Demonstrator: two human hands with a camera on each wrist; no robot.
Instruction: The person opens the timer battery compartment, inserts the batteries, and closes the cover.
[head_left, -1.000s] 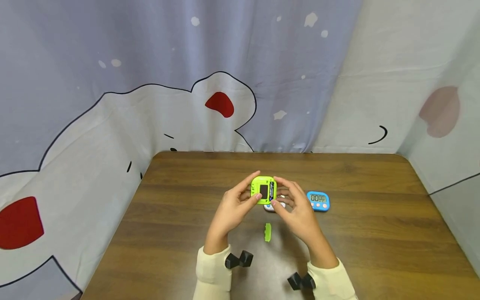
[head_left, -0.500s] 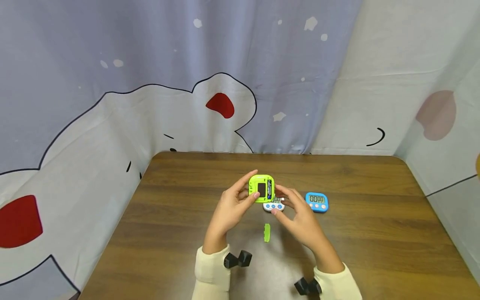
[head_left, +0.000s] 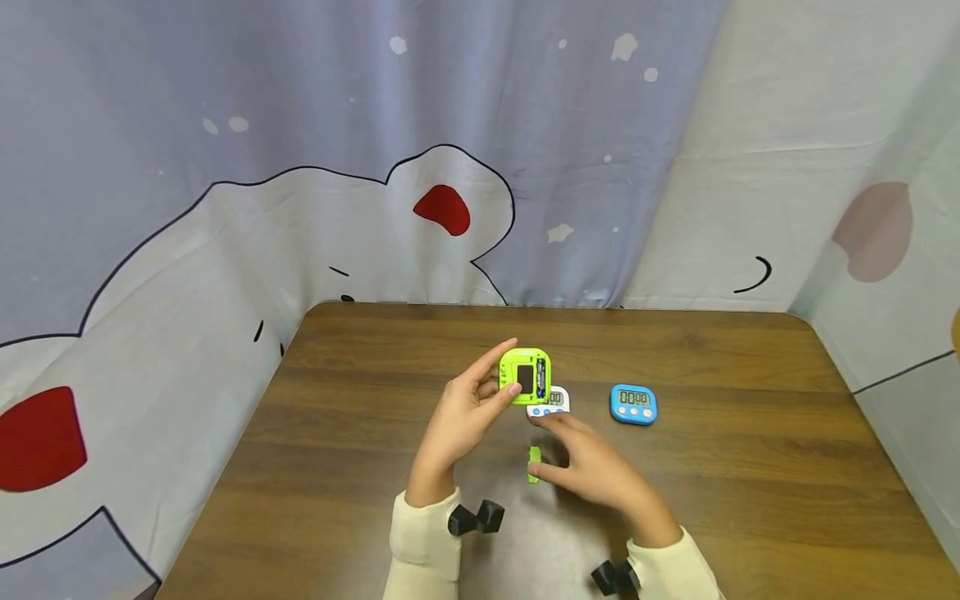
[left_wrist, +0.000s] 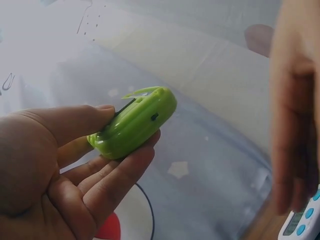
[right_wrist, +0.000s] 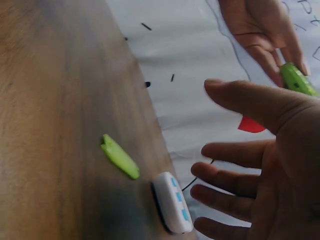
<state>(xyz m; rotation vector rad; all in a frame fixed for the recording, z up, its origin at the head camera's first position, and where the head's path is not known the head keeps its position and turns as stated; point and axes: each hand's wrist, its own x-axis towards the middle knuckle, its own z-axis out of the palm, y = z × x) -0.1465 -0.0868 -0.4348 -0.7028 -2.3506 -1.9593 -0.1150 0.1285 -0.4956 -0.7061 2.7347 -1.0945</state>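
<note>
My left hand [head_left: 459, 421] holds a lime-green digital timer [head_left: 525, 377] above the table, thumb on its back and fingers beneath. The back faces up, with a dark square panel and an uncovered slot holding a battery [head_left: 541, 379]. Its narrow green battery cover [right_wrist: 120, 157] lies on the table below. Over the cover hovers my right hand [head_left: 596, 471], fingers spread and nothing held. From the head view the thumb overlaps the cover, but the right wrist view has them apart. A white timer [right_wrist: 173, 202] with blue buttons lies just beyond the right fingers.
A blue timer [head_left: 633, 405] with pink buttons rests to the right on the wooden table [head_left: 750, 467]. The held timer partly hides the white one in the head view. A patterned curtain [head_left: 300, 233] hangs along the back and sides.
The right hand has let go of the green timer's right edge and come down toward the person, over the battery cover. The left hand keeps the timer in nearly the same place.
</note>
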